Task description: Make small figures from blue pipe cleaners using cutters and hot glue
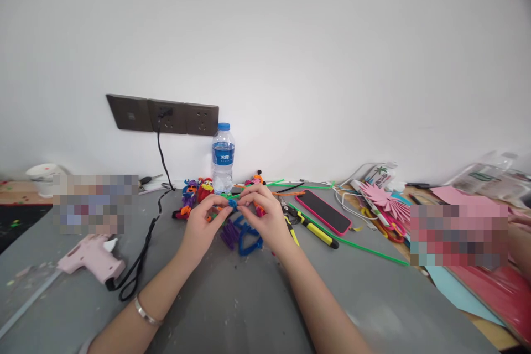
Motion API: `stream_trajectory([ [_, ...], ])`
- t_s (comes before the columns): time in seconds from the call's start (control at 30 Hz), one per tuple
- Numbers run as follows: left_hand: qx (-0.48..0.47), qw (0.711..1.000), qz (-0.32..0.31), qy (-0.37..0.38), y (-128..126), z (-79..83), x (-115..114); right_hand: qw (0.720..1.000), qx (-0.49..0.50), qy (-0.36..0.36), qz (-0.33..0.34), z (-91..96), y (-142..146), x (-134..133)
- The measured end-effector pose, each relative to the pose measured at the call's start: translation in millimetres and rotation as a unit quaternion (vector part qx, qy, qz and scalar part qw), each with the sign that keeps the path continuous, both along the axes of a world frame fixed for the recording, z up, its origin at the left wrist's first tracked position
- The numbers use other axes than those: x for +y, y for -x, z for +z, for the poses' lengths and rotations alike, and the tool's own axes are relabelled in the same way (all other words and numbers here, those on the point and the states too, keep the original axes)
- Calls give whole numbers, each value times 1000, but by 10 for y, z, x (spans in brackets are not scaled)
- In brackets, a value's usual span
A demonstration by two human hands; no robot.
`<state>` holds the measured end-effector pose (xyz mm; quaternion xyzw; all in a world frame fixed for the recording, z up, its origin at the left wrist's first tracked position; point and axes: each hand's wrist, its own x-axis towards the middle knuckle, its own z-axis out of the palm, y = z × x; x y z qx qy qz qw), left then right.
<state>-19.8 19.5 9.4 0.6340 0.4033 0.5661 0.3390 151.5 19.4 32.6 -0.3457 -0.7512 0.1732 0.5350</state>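
My left hand (211, 220) and my right hand (262, 211) meet over the grey table, with fingertips pinched together on a small blue fuzzy pipe cleaner (233, 205). A green pipe cleaner piece (229, 197) shows just above it; whether the two are joined I cannot tell. Under my hands lie a bent blue pipe cleaner shape (249, 243) and a purple pipe cleaner bundle (229, 235). Behind my left hand stand colourful pipe cleaner figures, among them a red and yellow one (205, 189) and a purple one (189, 191).
A water bottle (223, 160) stands against the wall. Left lies a pink glue gun (93, 259) with a black cord (154, 221). To the right are yellow-handled pliers (317, 231), a phone (323, 212), a long green pipe cleaner (369, 251) and a pink paper fan (385, 203). Another person's hand (520, 240) shows far right.
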Motion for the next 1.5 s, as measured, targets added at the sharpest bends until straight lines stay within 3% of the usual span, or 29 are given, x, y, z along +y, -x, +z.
stream_trajectory([
  [0.23,-2,1000,-5,-3,19,-21,2,1000,-10,22,10,-20,-1,-5],
  [1.0,32,999,12,-34,33,-94,37,997,-71,-32,-4,-10,-6,-33],
  [1.3,66,991,52,-104,23,-21,-9,999,-32,-7,-13,0,-26,-23],
  [1.5,73,991,47,-99,12,35,-48,998,9,-9,-54,-17,-51,30],
])
